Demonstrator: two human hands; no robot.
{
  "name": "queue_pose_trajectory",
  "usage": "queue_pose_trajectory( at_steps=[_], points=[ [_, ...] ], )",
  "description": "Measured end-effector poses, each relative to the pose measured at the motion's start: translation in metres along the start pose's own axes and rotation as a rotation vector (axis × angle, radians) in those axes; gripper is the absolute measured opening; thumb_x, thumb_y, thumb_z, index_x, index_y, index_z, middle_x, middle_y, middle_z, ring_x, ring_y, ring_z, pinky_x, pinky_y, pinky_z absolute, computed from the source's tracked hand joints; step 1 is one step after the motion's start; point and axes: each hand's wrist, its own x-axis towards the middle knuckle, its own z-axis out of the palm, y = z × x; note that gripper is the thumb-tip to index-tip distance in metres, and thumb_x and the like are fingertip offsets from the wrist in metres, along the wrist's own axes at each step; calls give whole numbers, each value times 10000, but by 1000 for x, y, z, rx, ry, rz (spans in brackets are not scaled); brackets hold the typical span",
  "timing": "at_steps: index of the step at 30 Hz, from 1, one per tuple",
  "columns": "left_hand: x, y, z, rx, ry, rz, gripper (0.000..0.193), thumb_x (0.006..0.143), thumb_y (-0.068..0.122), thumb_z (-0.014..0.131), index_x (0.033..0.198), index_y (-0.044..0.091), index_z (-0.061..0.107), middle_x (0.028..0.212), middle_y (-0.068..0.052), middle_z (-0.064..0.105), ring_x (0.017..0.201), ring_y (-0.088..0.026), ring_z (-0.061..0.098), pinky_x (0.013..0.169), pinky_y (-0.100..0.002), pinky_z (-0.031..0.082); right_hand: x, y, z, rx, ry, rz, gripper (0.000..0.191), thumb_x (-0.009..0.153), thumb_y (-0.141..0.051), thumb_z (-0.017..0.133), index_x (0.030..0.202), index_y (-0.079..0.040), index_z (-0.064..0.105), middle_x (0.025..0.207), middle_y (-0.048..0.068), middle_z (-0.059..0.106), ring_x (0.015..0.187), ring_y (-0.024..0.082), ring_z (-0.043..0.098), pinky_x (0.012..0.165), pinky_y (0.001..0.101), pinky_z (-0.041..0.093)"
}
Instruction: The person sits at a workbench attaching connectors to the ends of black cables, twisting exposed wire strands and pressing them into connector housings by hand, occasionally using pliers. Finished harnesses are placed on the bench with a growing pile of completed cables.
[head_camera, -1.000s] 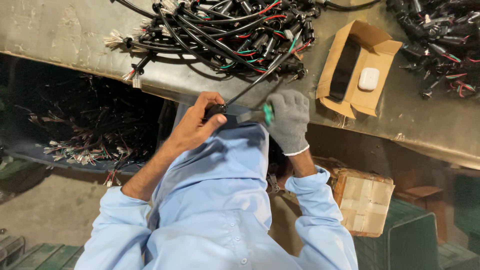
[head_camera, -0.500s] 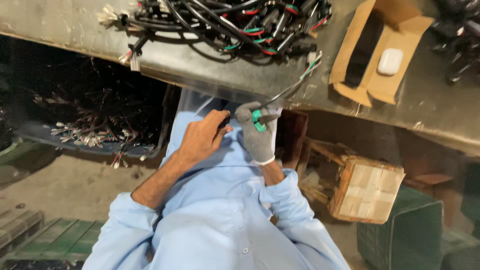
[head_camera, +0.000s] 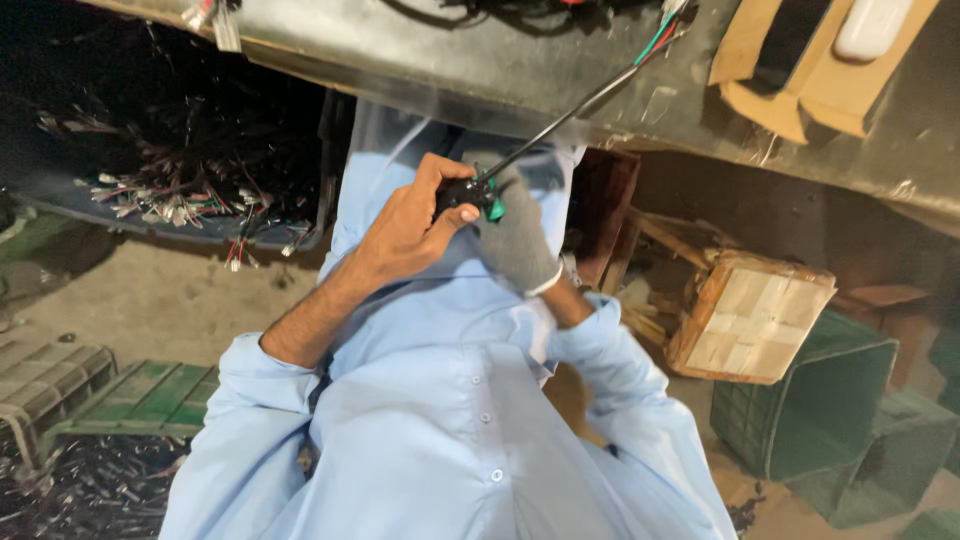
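Both hands work a black connector at the end of a cable, held over the lap.

The bare left hand (head_camera: 405, 225) pinches the connector (head_camera: 462, 192) between thumb and fingers; the gloved right hand (head_camera: 515, 240) closes round it from the other side, by a green part (head_camera: 495, 210). The cable (head_camera: 570, 120) runs taut up to the table (head_camera: 480, 70) edge, where coloured wires (head_camera: 665, 25) show. This looks like the fitting step; the next move calls for a firm, straight push while the left hand steadies.
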Motion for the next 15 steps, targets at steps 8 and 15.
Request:
queue_pose_trajectory(
  at_steps=[8,15],
  points=[
    [-9,-1,8,-268,4,-186,351,1089,274,589,1296,13,478,906,-8,544,813,-94,478,739,-274,444,40,11,-34,-309,-277,-219,357,738,-94,771,1066,-45,639,883,154,675,837,354,669,733,433,523],
    [-6,-7,15,-13,216,-29,432,1083,284,648,1348,3,455,976,-89,671,848,-187,659,750,-328,538,6,4,-28,-195,-310,214,344,934,-265,706,1119,-41,522,889,201,664,839,407,682,718,473,530]
  ],
)
